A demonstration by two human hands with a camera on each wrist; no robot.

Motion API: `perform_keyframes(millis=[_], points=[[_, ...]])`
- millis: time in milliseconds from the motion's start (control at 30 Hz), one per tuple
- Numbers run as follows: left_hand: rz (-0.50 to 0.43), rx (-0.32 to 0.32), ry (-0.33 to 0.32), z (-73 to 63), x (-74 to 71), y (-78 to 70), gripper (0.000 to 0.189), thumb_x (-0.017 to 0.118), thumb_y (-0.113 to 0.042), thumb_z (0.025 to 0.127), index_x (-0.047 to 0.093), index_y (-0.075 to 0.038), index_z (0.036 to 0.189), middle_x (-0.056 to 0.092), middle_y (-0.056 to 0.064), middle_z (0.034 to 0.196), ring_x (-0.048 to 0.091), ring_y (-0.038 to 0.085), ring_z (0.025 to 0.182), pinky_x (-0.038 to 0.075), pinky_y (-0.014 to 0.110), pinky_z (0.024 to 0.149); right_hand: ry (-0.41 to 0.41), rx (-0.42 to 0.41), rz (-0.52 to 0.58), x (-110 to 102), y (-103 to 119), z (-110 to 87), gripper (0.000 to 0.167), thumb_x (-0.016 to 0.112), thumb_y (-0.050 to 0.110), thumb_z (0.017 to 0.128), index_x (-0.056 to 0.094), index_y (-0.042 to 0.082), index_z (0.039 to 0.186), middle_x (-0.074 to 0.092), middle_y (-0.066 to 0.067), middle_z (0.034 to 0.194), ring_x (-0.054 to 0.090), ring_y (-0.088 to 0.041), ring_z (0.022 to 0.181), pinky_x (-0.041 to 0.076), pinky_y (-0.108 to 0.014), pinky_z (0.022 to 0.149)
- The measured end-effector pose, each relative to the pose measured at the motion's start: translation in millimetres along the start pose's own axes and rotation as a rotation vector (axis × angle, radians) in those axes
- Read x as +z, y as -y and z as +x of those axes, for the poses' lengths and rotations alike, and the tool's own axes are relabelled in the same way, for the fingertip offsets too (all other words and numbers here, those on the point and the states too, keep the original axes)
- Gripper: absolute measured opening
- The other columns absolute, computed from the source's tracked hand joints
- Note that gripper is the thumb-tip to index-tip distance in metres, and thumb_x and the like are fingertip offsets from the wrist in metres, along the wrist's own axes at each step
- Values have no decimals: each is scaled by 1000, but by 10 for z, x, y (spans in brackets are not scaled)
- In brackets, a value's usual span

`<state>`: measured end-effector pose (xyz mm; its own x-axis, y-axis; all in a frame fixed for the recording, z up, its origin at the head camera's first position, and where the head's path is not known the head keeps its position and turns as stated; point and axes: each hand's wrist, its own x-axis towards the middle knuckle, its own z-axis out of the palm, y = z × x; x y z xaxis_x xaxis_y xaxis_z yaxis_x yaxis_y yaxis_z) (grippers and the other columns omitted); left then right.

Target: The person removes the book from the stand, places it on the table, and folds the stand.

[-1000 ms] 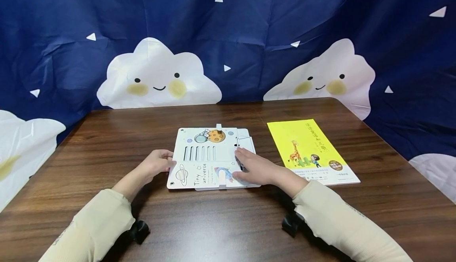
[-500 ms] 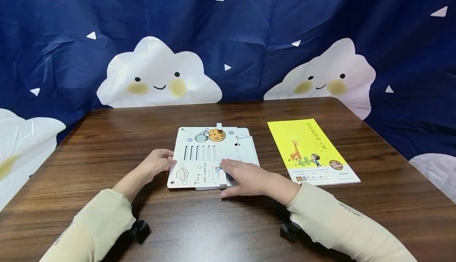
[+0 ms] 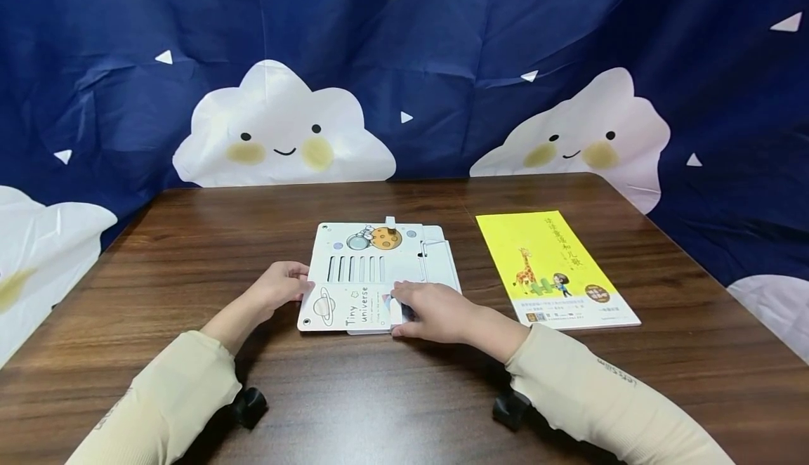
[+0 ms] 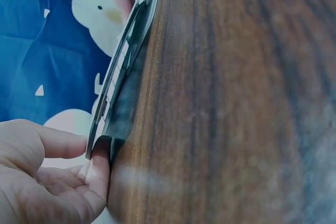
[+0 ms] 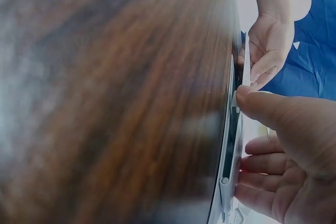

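A white folding book stand [image 3: 354,303] printed with "Tiny universe", planets and an astronaut lies folded flat on the table. My left hand [image 3: 281,289] pinches its left edge; in the left wrist view the thumb side is above the panel [image 4: 105,100] and a finger below. My right hand [image 3: 436,312] rests on the stand's lower right part, beside a white clip [image 3: 396,310] on the front edge. In the right wrist view the thumb [image 5: 268,108] touches the edge near the clip, and the other fingers lie against the printed face. Part of the clip is hidden.
A yellow book [image 3: 550,261] with a giraffe and a child on its cover lies right of the stand. Underneath is a dark wooden table [image 3: 379,388]. Behind it hangs a blue curtain [image 3: 436,29] with white clouds.
My right hand has moved left and nearer along the stand, off the wire part to the front clip; its thumb has drawn in to the edge. My left hand keeps its place.
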<state>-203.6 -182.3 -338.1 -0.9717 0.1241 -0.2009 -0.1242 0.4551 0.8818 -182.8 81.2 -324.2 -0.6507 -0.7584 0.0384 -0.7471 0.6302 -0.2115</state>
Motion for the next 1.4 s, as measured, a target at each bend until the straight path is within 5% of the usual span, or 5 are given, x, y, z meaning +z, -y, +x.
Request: perform_keyframes(millis=[367, 533, 733, 933, 1400], points=[[9, -32, -17, -18, -4, 9, 30, 49, 2, 82, 45, 15, 109, 52, 15, 91, 51, 16, 76, 45, 29, 68, 30, 8, 16, -12, 14, 35, 58, 62, 38, 77, 49, -1, 118, 47, -16, 120, 41, -22, 113, 31, -34, 93], [-2, -31, -17, -26, 10, 20, 31, 49, 3, 82, 45, 16, 109, 52, 16, 93, 52, 16, 76, 45, 29, 69, 93, 16, 78, -149, -2, 109, 57, 63, 43, 74, 54, 0, 110, 57, -8, 103, 52, -16, 92, 40, -28, 81], [-7, -10, -24, -5, 39, 17, 29, 49, 3, 81, 46, 16, 108, 52, 13, 89, 51, 15, 74, 46, 28, 67, 96, 172, 145, -381, -246, 357, 72, 61, 46, 75, 41, -2, 125, 45, -12, 124, 38, -22, 115, 29, -32, 94], [-5, -6, -26, -6, 42, 22, 29, 50, 3, 81, 46, 15, 107, 51, 11, 87, 50, 14, 73, 45, 26, 65, 55, 347, 191, -369, -493, 634, 85, 63, 47, 73, 26, -1, 133, 29, -14, 135, 25, -25, 123, 22, -36, 98], [-24, -6, -32, 22, 16, 28, 28, 50, 3, 81, 47, 15, 107, 54, 13, 88, 52, 13, 71, 46, 27, 65, 13, 519, 364, -172, -789, 1007, 89, 64, 48, 71, 21, 4, 136, 26, -11, 137, 22, -24, 124, 21, -39, 98]])
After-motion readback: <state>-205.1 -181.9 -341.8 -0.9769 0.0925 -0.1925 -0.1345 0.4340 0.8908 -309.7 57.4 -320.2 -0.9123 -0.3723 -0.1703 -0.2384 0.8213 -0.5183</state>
